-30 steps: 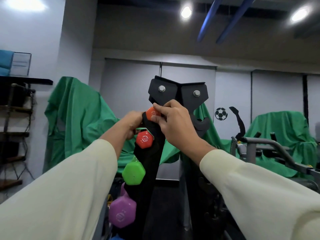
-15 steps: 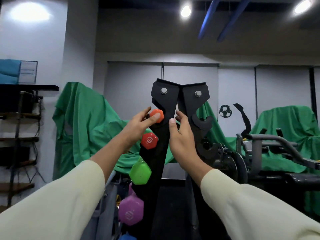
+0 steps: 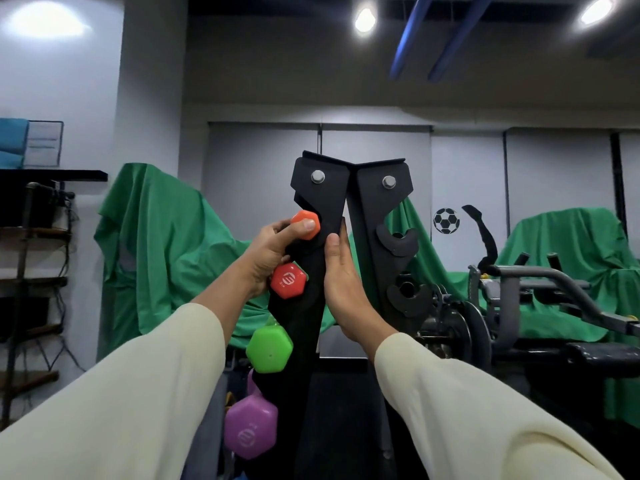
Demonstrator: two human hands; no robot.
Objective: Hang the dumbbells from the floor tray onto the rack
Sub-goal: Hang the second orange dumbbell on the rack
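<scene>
orange dumbbell (image 3: 305, 229) sits at the rack's (image 3: 322, 258) top left notch, left hand (image 3: 268, 254) gripping its head; right hand (image 3: 341, 282) lies flat, fingers straight, against the upright. small, rigid, probably light; its coating looks grippy.

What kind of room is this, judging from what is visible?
Most likely a small gym. A black rack holds coloured dumbbells, weight plates stand to its right, and a football sticker is on the wall.
</scene>
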